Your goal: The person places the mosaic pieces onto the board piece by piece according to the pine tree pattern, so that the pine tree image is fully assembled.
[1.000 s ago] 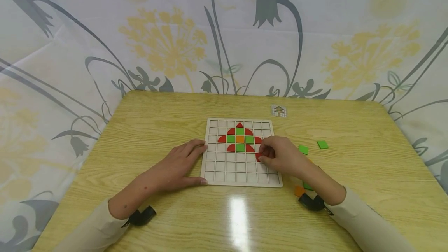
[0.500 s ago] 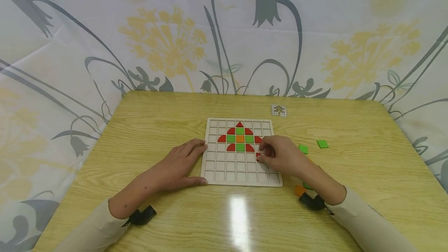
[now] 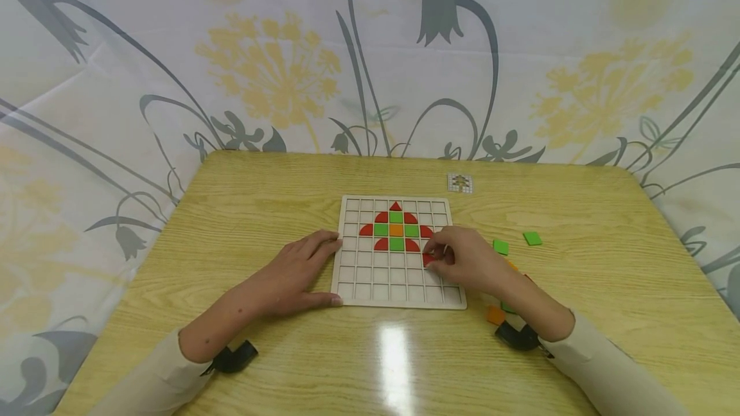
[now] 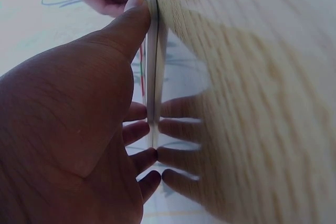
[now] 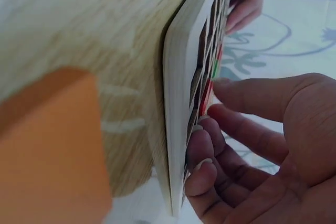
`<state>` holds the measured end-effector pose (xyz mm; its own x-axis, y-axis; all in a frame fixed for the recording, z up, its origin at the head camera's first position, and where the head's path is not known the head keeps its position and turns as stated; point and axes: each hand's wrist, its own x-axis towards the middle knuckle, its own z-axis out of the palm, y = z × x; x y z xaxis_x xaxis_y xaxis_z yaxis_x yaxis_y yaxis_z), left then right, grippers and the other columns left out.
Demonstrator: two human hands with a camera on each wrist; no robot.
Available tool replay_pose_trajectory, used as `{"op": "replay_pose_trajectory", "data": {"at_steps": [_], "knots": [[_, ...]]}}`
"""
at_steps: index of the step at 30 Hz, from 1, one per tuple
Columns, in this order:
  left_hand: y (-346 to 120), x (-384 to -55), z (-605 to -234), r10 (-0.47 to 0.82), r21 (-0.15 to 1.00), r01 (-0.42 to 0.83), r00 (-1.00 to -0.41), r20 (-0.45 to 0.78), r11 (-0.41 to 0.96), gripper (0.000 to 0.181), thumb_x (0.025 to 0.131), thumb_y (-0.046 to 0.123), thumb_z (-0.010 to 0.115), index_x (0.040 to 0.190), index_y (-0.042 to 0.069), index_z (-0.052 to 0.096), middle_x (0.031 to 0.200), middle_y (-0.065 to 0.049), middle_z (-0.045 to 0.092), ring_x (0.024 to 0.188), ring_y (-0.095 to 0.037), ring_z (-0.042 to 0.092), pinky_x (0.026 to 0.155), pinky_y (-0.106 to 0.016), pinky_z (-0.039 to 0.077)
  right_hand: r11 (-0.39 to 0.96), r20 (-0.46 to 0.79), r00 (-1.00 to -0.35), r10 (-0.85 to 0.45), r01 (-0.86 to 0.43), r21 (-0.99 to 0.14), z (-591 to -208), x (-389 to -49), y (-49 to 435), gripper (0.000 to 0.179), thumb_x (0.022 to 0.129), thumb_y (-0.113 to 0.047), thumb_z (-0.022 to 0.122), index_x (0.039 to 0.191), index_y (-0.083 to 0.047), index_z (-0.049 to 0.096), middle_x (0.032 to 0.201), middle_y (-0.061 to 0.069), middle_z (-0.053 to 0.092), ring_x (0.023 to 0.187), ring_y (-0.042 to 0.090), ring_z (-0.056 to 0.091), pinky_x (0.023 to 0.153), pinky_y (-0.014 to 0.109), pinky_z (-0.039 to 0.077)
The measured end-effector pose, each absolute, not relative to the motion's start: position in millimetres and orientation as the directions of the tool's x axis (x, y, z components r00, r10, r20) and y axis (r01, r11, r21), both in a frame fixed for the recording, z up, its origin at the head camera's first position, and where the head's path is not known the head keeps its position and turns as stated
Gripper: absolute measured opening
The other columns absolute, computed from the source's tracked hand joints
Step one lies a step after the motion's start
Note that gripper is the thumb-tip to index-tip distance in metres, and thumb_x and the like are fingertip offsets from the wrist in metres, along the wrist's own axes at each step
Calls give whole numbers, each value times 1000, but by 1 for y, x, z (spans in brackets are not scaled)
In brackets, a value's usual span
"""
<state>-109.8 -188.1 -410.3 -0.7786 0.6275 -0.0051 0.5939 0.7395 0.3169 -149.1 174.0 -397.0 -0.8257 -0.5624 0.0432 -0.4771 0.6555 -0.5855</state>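
A pale wooden grid board (image 3: 365,275) lies on the table, with red, green and orange pieces set in a tree-like pattern in its upper cells. My left hand (image 3: 298,271) rests at the board's left edge, fingers and thumb stretched out and touching the rim. Over the board's right side, my right hand (image 3: 466,257) pinches a red piece (image 3: 428,260) between thumb and index finger, below and right of the pattern. In the right wrist view that red piece (image 5: 206,98) shows between the fingertips, close to the board's surface. Fingers hide part of its outline.
Right of the board lie loose green tiles (image 3: 532,238) and an orange tile (image 3: 495,315), several pieces partly under the right forearm. Behind the board is a small card (image 3: 460,183) printed with a tree pattern on a grid. A patterned cloth (image 3: 370,56) hangs behind the table.
My right fingertips have shifted slightly on the red piece, and more of it shows now. The left hand and the board have stayed in place.
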Motion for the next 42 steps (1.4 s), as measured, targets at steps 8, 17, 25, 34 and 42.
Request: {"op": "replay_pose_trajectory", "data": {"at_steps": [8, 17, 25, 34, 42], "knots": [[-189, -110, -412, 626, 319, 592, -780, -5, 740, 96, 96, 63, 69, 165, 8, 33, 168, -11, 30, 155, -32, 33, 120, -60, 35, 655, 57, -828, -558, -482, -581, -394, -146, 179, 13, 91, -4, 80, 102, -10, 78, 94, -2, 69, 82, 14, 60, 72, 29, 53], [-189, -110, -411, 622, 315, 586, -783, -18, 747, 98, 96, 65, 69, 166, 9, 32, 170, -10, 29, 157, -32, 30, 122, -59, 33, 683, 83, -857, -508, -460, -567, -389, -135, 213, 15, 93, 0, 74, 103, -10, 77, 96, -4, 71, 83, 12, 61, 72, 30, 54], [-189, -109, -411, 626, 311, 593, -780, -9, 743, 96, 96, 63, 70, 165, 8, 33, 169, -12, 30, 156, -34, 31, 120, -61, 35, 710, 104, -879, -465, -440, -550, -388, -124, 252, 15, 94, -1, 77, 104, -11, 77, 99, -5, 72, 83, 8, 62, 69, 28, 53], [-189, -109, -410, 630, 307, 598, -777, -6, 740, 95, 96, 62, 70, 165, 7, 33, 168, -13, 31, 155, -33, 33, 120, -61, 35, 760, 69, -911, -407, -380, -528, -387, -118, 282, 15, 94, -4, 80, 102, -16, 78, 97, -7, 71, 81, 5, 62, 67, 26, 52], [-189, -110, -410, 633, 306, 602, -774, -5, 738, 96, 96, 62, 70, 165, 7, 33, 168, -13, 31, 155, -33, 33, 119, -60, 36, 784, -14, -909, -416, -351, -512, -387, -119, 295, 18, 90, -6, 83, 106, -10, 77, 100, -3, 72, 79, 5, 60, 67, 27, 53]]}}
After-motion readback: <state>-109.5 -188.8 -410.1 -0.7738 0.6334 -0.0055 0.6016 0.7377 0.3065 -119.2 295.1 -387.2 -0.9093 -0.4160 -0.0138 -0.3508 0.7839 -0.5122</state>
